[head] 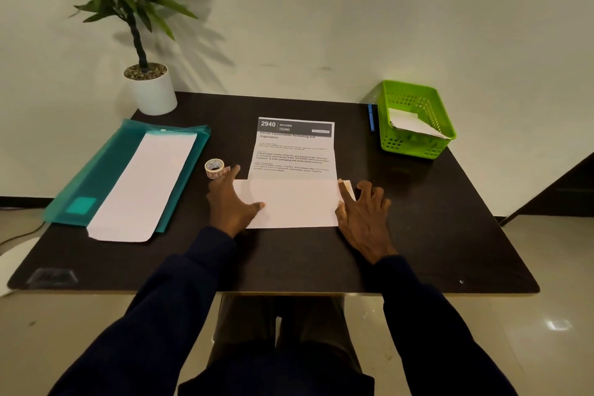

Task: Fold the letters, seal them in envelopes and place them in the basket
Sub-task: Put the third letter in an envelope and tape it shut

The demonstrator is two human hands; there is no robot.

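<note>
A printed letter (294, 151) lies in the middle of the dark table, its near third folded up over the text as a blank white flap (295, 202). My left hand (229, 202) presses flat on the flap's left end, thumb on the paper. My right hand (363, 212) rests at the flap's right edge, fingers spread, index finger along the fold's corner. A long white envelope (141, 190) lies on a teal folder (106, 170) at the left. The green basket (414, 96) stands at the back right with white paper inside.
A small roll of stickers (214, 168) sits just beyond my left hand's fingertips. A blue pen (371, 117) lies left of the basket. A potted plant (151, 87) stands at the back left corner. The table's near edge (289, 291) is by my lap.
</note>
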